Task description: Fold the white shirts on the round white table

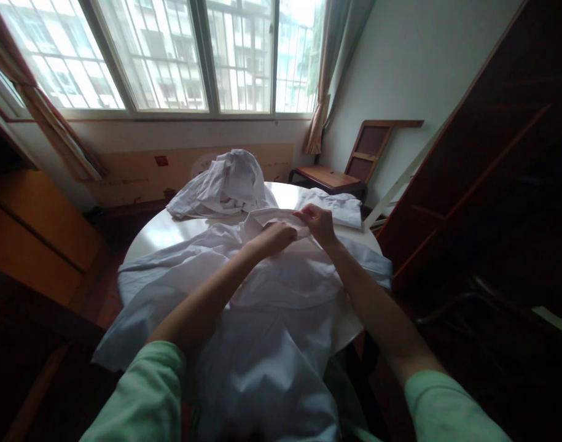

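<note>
A white shirt [281, 288] lies spread over the round table [152, 239], its sleeves out to both sides and its lower part hanging over the near edge. Around its collar area at the middle of the table, my left hand [279, 236] is closed on the cloth with bent fingers. My right hand [318, 222] pinches the same part of the shirt between thumb and fingers, just to the right. The fingertips of my left hand are partly hidden. Behind my hands sits a crumpled heap of white cloth [230, 184], and a flat folded white garment [333, 205] lies at the back right.
A wooden chair [331, 177] stands beyond the table at the right. Barred windows [170, 55] with tied curtains [54, 123] fill the far wall. To the left is an orange-brown cabinet [41, 227]; a dark wooden panel [451, 166] leans at the right.
</note>
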Motion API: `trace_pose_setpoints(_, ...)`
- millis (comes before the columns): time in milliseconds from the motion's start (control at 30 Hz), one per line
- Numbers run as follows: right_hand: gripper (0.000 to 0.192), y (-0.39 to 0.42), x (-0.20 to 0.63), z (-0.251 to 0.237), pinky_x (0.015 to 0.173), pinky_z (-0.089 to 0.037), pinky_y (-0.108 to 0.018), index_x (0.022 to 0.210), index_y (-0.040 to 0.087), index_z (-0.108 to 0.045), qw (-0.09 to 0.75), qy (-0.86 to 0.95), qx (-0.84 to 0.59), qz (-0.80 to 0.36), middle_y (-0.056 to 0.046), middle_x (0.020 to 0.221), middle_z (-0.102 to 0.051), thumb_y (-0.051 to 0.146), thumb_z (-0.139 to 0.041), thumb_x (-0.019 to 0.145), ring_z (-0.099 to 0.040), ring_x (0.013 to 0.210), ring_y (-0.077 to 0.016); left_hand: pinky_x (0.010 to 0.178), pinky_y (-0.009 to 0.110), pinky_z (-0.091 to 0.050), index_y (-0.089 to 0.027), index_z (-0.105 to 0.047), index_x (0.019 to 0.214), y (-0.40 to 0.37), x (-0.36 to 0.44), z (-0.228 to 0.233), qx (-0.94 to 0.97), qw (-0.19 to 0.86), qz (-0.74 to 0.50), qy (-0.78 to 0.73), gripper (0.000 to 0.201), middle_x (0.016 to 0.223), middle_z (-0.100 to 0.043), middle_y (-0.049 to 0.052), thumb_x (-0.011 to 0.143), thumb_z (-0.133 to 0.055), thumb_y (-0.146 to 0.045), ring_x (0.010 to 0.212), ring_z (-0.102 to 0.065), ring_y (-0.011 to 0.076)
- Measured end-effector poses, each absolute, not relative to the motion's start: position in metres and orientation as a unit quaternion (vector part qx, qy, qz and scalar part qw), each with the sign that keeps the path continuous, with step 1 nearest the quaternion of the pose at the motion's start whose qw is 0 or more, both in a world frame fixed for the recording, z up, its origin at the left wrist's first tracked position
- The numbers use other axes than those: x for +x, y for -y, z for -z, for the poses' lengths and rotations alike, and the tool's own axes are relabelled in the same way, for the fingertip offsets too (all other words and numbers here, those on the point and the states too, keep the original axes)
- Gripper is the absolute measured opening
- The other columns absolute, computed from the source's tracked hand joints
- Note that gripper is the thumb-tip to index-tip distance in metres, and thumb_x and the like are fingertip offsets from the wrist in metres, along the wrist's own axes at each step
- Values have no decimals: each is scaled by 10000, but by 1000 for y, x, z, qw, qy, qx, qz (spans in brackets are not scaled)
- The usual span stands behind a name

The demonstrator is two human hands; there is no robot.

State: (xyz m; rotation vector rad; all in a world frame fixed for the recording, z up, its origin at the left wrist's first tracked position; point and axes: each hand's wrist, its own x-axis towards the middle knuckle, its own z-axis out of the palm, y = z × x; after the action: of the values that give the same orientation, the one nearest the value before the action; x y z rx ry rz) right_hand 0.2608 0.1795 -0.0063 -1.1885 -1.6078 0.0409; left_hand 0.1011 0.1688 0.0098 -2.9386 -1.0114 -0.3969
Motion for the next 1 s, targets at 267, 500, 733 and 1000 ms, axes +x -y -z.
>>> trace_pose_setpoints(267,331,-184,264,7,649,-422,-266,768,196,-584,601,649,-463,-61,-3,680,-580,514,-502,810,-532,661,-144,580,244,-338,-139,-670,757,-193,75,-22,-912,-50,184,364,289,687,-628,55,864,-456,-301,613,-527,139)
trace_pose_setpoints(500,526,-182,267,4,801,-426,-328,791,193,-641,555,728,-382,-126,-58,861,-632,619,-339,854,-572,861,-191,539,228,-296,-150,-654,739,-201,67,-21,-891,-114,218,382,299,583,-553,12,857,-447,-331,526,-438,105)
trace_pose_setpoints(733,197,-187,274,9,771,-426,-322,740,192,-597,483,787,-382,-44,-57,861,-604,359,-522,814,-552,836,-189,529,214,-295,-143,-645,709,-207,58,-24,-896,-140,211,365,260,573,-541,-1,820,-478,-309,523,-428,91)
trace_pose_setpoints(1000,242,-193,277,14,612,-386,-280,689,188,-536,467,752,-465,-20,-33,684,-566,376,-470,826,-497,630,-164,481,202,-289,-150,-580,633,-210,52,-21,-889,-207,189,363,261,532,-490,-15,801,-482,-323,475,-408,81)
